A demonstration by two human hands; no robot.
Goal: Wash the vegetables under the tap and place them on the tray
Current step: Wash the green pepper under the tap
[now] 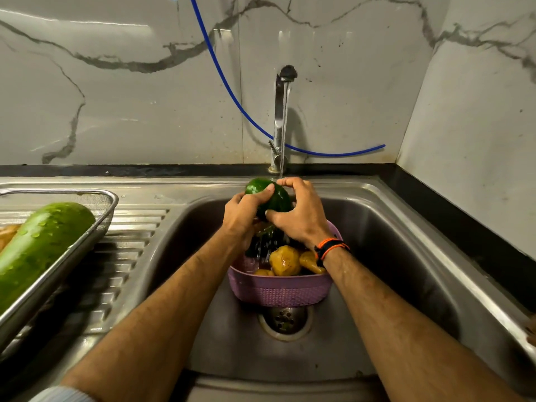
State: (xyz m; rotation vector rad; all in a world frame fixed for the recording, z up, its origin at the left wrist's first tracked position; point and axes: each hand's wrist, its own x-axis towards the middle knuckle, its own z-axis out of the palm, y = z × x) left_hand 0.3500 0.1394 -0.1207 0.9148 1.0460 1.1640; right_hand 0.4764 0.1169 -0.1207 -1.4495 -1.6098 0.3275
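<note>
Counts, placed relative to the steel sink basin (391,242):
- One chrome tap (279,117), behind it.
- One lilac plastic basket (278,291), inside it.
- Three yellow potatoes (284,260) visible in that basket.
- One dark green cucumber (271,195), above it, between two hands.
- One wire-mesh steel tray (100,221), left of it.
- One large pale green gourd (37,250) on that tray.

A blue hose (232,94) hangs in a curve across the marble-veined wall tiles (116,97) and ends at the right. A black bench edge (464,216) runs along the wall. The round drain (285,320) lies in the basin floor, perhaps holding scraps.
</note>
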